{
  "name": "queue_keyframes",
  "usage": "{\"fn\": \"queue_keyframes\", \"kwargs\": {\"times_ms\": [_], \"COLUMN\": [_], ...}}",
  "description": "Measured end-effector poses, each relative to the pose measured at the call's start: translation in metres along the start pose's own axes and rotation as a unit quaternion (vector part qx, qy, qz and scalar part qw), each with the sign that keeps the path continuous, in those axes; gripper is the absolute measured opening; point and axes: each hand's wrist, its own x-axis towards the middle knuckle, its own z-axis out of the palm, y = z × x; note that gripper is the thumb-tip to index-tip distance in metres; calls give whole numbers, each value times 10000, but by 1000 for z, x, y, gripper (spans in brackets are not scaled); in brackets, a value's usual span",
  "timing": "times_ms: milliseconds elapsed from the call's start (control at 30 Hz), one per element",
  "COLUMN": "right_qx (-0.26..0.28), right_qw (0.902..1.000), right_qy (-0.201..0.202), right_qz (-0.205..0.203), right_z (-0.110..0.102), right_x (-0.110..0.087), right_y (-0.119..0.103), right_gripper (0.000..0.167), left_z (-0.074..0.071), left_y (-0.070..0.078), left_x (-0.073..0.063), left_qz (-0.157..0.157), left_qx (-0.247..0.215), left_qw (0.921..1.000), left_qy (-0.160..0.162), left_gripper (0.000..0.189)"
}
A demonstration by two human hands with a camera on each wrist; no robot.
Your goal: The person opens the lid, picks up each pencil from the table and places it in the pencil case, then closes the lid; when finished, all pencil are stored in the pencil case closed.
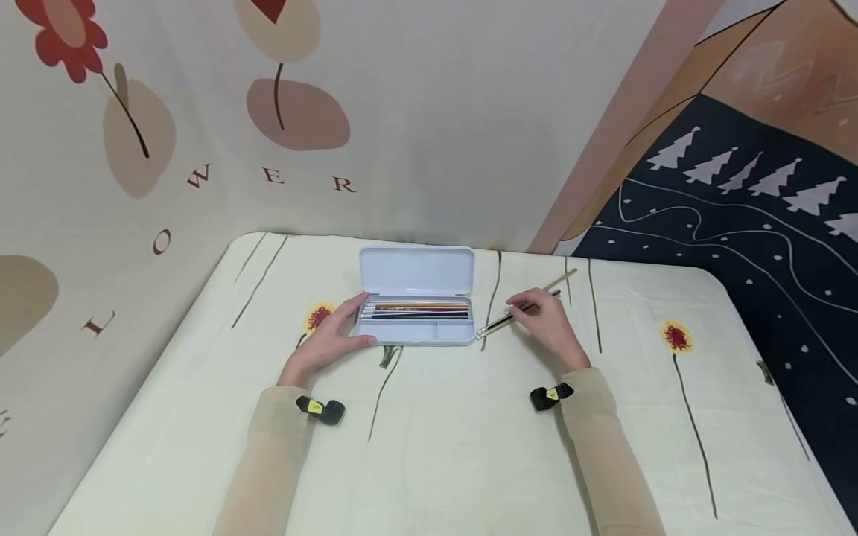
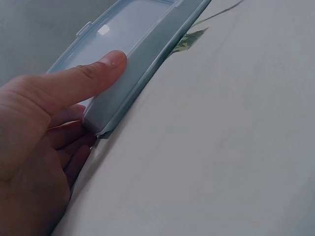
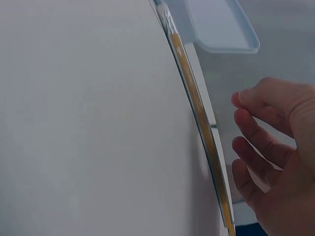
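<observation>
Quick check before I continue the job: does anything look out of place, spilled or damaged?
One mild oddity: loose pencils lie slanted on the tablecloth, just right of the open case, while the other pencils lie lined up inside it. No spill or damage shows.

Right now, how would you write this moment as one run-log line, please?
left hand: grips pencil case | lid: open | right hand: beside loose pencils | inside case: other pencils
</observation>
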Motion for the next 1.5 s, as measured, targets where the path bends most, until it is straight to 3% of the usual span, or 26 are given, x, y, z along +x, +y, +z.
{"fn": "queue_keyframes", "kwargs": {"times_ms": [267, 633, 1033, 1500], "right_qx": [-198, -489, -273, -408], "right_qw": [9994, 9983, 9989, 9991], "right_qy": [155, 261, 116, 66], "right_qz": [257, 187, 369, 47], "right_z": [-20, -36, -40, -42], "right_x": [-2, 1, -1, -4], "right_y": [10, 25, 37, 46], "right_gripper": [14, 19, 19, 23], "left_z": [-1, -2, -2, 1], "left_y": [2, 4, 3, 2], "left_x": [0, 1, 2, -1], "left_qz": [-45, -1, -40, -98], "left_qx": [-76, -41, -46, -42], "left_qw": [10000, 10000, 10000, 9999], "left_qy": [13, 5, -13, 26], "left_gripper": [91, 90, 91, 90]}}
